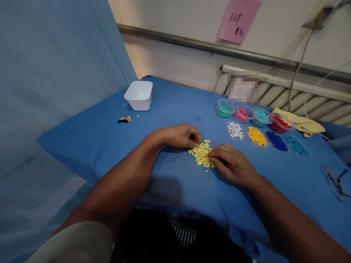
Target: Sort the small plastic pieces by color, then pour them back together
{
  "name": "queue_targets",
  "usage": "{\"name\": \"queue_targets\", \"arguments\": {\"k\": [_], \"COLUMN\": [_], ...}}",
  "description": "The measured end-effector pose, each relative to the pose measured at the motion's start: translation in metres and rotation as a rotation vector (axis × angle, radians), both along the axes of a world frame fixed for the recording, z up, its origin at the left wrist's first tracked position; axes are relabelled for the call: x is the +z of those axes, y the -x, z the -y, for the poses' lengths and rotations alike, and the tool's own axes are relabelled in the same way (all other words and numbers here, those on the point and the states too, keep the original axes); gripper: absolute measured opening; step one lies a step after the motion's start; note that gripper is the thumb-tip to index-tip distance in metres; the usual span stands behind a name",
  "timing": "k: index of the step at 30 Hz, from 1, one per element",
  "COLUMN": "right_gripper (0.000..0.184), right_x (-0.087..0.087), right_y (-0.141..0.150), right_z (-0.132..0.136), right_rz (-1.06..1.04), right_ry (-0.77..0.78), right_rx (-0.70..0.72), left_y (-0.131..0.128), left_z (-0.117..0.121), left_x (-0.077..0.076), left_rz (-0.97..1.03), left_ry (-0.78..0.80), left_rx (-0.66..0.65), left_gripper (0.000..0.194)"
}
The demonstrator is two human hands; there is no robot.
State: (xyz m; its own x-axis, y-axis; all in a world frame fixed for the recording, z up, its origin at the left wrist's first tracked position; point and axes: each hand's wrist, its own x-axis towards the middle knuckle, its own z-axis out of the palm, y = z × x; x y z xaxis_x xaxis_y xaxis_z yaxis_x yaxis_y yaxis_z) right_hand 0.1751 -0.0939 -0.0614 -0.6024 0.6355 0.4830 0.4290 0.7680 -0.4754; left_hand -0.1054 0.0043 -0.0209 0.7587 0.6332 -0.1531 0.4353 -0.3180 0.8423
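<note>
A loose pile of small pale-yellow building-brick pieces (201,154) lies on the blue cloth in front of me. At the pile's upper left edge is my left hand (184,136), its fingers curled and thumb bent in against them. My right hand (231,162) reaches in from the right, thumb and fingertips pinched together at the pile's right edge. Whatever either set of fingertips holds is too small or too hidden to name. One stray pale-yellow piece (206,171) sits just below the pile.
A white plastic tub (139,100) stands at the back left, with a few black, orange and yellow pieces (124,119) near it. Several clear tubs of coloured pieces, including one of yellow-orange pieces (256,136), stand at right. Eyeglasses (336,182) and a yellow cloth (301,122) lie farther right.
</note>
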Motion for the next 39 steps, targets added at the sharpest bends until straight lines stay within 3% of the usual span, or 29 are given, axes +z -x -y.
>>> {"name": "queue_targets", "arguments": {"k": [16,31,39], "right_gripper": [0.015,0.01,0.008], "right_x": [0.003,0.003,-0.008], "right_y": [0.004,0.009,0.006], "right_z": [-0.001,-0.004,-0.007], "right_rz": [-0.044,-0.099,-0.195], "right_ry": [-0.075,-0.09,-0.02], "right_rx": [-0.024,-0.082,-0.261], "left_y": [-0.001,-0.014,-0.039], "left_z": [0.001,0.011,0.025], "left_x": [0.002,-0.002,-0.002], "left_rz": [0.249,0.313,0.486], "left_ry": [0.082,0.259,0.334], "left_rx": [-0.017,-0.011,0.163], "left_gripper": [0.024,0.032,0.033]}}
